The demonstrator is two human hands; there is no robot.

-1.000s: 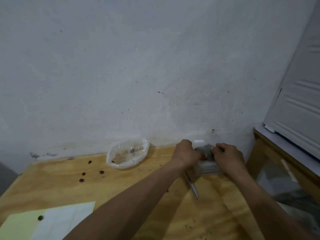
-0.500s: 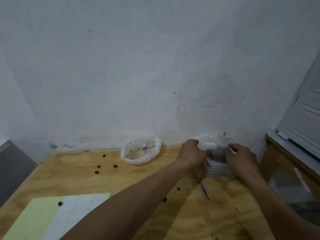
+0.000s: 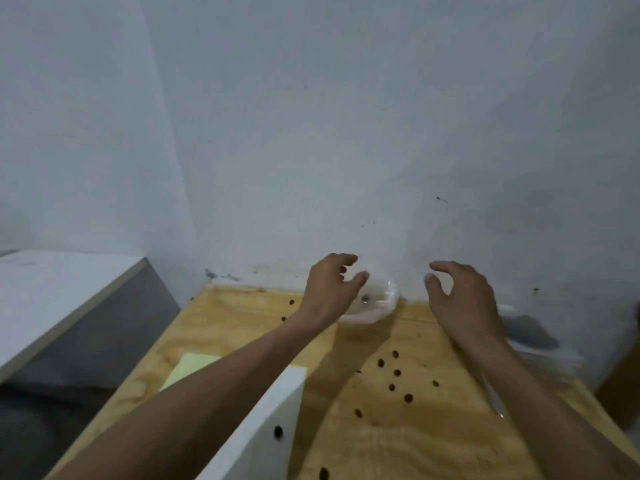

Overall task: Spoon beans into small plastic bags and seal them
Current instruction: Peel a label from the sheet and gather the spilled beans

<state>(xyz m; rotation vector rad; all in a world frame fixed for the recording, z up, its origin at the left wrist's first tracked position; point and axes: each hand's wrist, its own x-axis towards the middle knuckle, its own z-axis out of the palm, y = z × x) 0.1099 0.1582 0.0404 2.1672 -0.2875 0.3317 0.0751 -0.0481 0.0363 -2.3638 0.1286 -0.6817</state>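
Observation:
A clear plastic bag (image 3: pixel 375 308) with a few beans in it lies on the wooden table (image 3: pixel 398 441) against the wall. My left hand (image 3: pixel 330 289) hovers at the bag's left side and covers part of it; its fingers are loosely curled and hold nothing. To the bag's right my right hand (image 3: pixel 460 299) is raised, also empty with relaxed fingers. Several loose dark beans (image 3: pixel 396 373) are scattered on the table. A stack of small plastic bags (image 3: pixel 533 337) with a dark item on top sits at the right, blurred. A spoon (image 3: pixel 493 398) lies beside my right forearm.
A yellow sheet (image 3: pixel 188 367) and a white sheet (image 3: pixel 277 410) lie at the table's left front, a bean on the white one. A grey-sided white surface (image 3: pixel 62 299) stands to the left of the table. The wall runs right behind the table.
Both hands have let go of the stack of bags at the right and moved left, to either side of the clear bag. The view has swung left.

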